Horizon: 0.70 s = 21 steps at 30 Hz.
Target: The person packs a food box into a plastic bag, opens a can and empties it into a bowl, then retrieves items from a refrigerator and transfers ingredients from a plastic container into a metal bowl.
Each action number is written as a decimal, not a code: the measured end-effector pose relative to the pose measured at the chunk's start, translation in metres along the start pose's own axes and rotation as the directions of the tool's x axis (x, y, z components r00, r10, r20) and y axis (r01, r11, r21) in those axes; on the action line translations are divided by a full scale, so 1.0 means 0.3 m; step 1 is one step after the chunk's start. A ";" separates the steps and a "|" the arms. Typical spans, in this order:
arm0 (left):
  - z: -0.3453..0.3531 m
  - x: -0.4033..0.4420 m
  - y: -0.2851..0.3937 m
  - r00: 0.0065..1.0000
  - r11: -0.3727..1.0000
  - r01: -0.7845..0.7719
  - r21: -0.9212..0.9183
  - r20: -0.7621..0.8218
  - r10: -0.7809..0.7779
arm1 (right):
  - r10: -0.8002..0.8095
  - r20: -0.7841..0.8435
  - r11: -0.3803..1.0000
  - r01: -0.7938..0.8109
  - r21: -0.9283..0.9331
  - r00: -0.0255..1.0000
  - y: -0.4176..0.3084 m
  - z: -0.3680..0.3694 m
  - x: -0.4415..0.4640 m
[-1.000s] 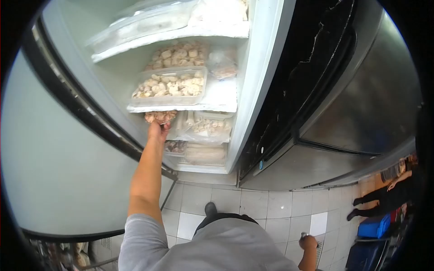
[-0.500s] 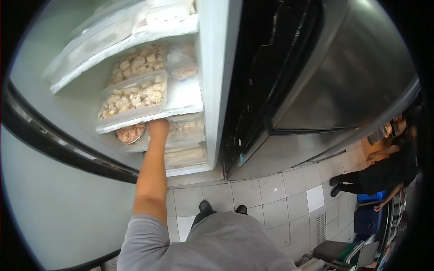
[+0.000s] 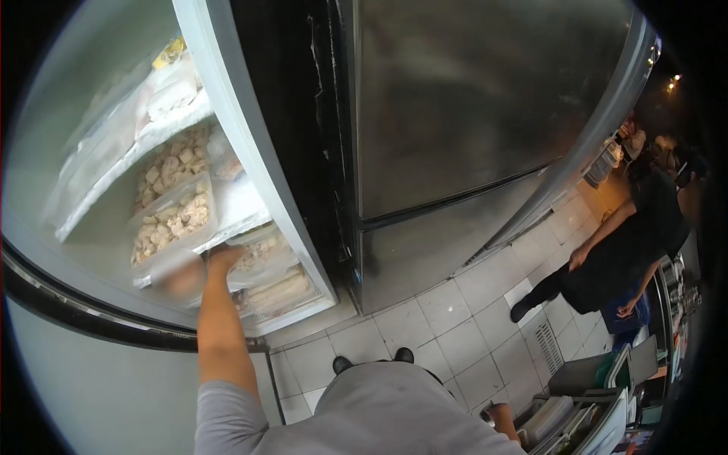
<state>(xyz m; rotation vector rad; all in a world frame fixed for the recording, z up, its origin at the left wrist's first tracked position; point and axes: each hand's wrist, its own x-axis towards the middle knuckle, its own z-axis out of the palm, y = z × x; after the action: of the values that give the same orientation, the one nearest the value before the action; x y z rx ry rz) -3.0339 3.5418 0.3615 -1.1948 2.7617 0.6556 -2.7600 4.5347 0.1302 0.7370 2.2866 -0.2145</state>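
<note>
Frosted white, clear plastic and brushed metal, side by side.
The freezer shelf (image 3: 140,159) has a rough, frosty rim, and the food container (image 3: 173,220) on the one below is translucent, smooth plastic. The neighbouring steel door (image 3: 470,98) is dark metal with a soft, cloudy sheen; the black panel (image 3: 292,114) beside it looks scuffed. Smooth pale floor tiles (image 3: 406,326) lie below, and the grey shirt (image 3: 394,417) is matt cloth.

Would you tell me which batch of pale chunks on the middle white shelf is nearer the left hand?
The front batch, in the clear plastic tub; the rear batch lies behind it, farther from the left hand.
</note>
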 end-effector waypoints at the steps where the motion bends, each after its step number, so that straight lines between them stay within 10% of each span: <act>1: 0.092 0.091 -0.125 0.992 0.980 -0.105 -0.167 -0.082 0.093 | 0.084 0.033 0.993 -0.086 0.078 0.996 -0.034 -0.036 -0.019; 3: 0.159 0.165 -0.263 0.972 0.926 -0.212 -0.313 -0.167 0.166 | 0.027 0.054 0.995 -0.022 -0.095 0.998 -0.023 -0.034 0.060; 5: 0.073 0.114 -0.267 0.938 0.567 0.312 -0.762 0.341 -0.059 | -0.031 0.087 0.956 0.054 -0.287 0.996 -0.007 -0.055 0.113; 8: -0.027 0.017 -0.285 0.952 0.246 0.299 -0.922 0.305 -0.014 | -0.191 0.077 0.890 0.205 -0.407 0.979 -0.042 -0.156 0.076; 12: -0.086 -0.071 -0.326 0.942 0.408 0.333 -0.850 0.318 -0.108 | -0.304 0.157 0.763 0.339 -0.550 0.939 -0.049 -0.174 0.290; 14: -0.058 -0.115 -0.336 0.945 0.972 -0.231 -0.041 -0.248 0.214 | -0.272 0.214 0.718 0.346 -0.603 0.938 -0.051 -0.158 0.432; 17: -0.095 -0.216 -0.227 0.975 0.996 -0.018 0.086 -0.221 0.037 | -0.435 0.202 0.561 0.439 -0.702 0.878 -0.221 -0.239 0.462; 19: -0.073 -0.233 -0.209 0.933 0.955 -0.238 0.177 -0.232 0.275 | -0.507 0.009 0.681 0.408 -0.608 0.862 -0.361 -0.331 0.383; 21: -0.026 -0.198 -0.213 0.974 0.981 -0.168 0.098 -0.137 0.181 | -0.282 0.015 0.842 0.255 -0.475 0.959 -0.525 -0.449 0.264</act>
<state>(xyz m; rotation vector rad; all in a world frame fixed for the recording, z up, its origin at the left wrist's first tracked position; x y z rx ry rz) -2.9464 3.5404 0.3589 -1.0301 3.0077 0.4729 -2.9738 4.4877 0.1660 0.1678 2.3532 0.2400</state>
